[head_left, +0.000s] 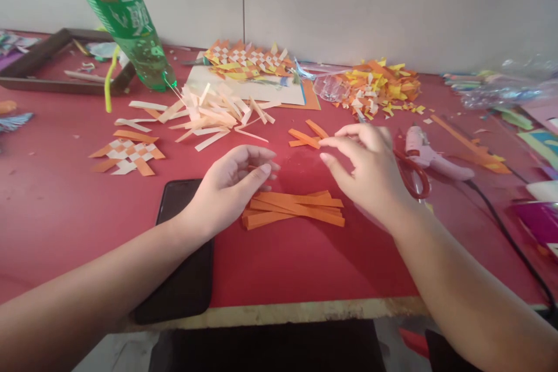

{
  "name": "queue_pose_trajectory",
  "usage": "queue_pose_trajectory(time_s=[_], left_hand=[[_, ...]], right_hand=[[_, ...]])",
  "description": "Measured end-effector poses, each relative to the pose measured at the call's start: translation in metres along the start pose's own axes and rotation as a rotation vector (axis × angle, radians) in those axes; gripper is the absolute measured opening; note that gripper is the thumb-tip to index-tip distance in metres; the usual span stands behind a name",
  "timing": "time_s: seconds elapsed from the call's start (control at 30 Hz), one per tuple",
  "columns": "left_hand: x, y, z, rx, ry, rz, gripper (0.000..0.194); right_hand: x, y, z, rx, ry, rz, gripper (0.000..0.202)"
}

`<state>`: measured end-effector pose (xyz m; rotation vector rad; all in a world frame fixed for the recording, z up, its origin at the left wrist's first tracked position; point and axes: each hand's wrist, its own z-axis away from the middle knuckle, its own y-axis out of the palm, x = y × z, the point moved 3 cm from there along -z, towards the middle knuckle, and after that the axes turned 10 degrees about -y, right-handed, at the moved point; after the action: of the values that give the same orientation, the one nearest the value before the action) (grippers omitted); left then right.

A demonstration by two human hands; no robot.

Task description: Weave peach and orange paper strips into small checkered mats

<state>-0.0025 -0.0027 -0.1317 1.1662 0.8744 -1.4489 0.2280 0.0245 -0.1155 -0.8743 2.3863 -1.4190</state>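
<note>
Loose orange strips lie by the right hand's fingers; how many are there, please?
3 visible: a slanting strip in the middle, a crossing strip partly beneath it, and a farther strip behind them. The right hand may hide more.

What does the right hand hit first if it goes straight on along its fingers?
Most likely the few loose orange strips at the fingertips of the right hand. Strip and fingertip meet in the picture; depth is unclear, so they may already touch.
</note>
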Motion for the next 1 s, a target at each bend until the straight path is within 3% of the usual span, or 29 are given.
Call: queue_pose_trajectory(time_s=[0.17, 0.27, 0.4, 0.53, 0.67, 0.83, 1.0], left_hand=[[0.002, 0.0, 0.003, -0.026, 0.093, -0.262, 0.021], [0.002, 0.003, 0.005, 0.001, 0.112, -0.4, 0.026], [0.0, 0.008, 0.007, 0.095, 0.137, -0.485, 0.029], [-0.002, 0.005, 0.007, -0.011, 0.152, -0.482, 0.019], [-0.004, 0.0, 0.004, -0.055, 0.082, -0.264, 0.031], [-0.003, -0.001, 0.001, -0.011, -0.004, 0.004, 0.032], [-0.002, 0.004, 0.002, 0.071, -0.034, 0.106, 0.017]], right_hand=[[0.026, 0.005, 0.002, 0.376, -0.087, -0.359, 0.017], [0.03, 0.01, 0.004, 0.484, -0.042, -0.461, 0.014], [0.029, 0.009, 0.003, 0.451, -0.021, -0.582, 0.012], [0.027, 0.003, 0.002, 0.354, 0.065, -0.744, 0.014], [0.03, -0.002, 0.003, 0.288, 0.096, -0.962, 0.007], [0.036, -0.005, 0.005, 0.348, -0.043, -1.079, 0.027], [0.035, 0.0, 0.002, 0.252, 0.004, -1.119, 0.003]])
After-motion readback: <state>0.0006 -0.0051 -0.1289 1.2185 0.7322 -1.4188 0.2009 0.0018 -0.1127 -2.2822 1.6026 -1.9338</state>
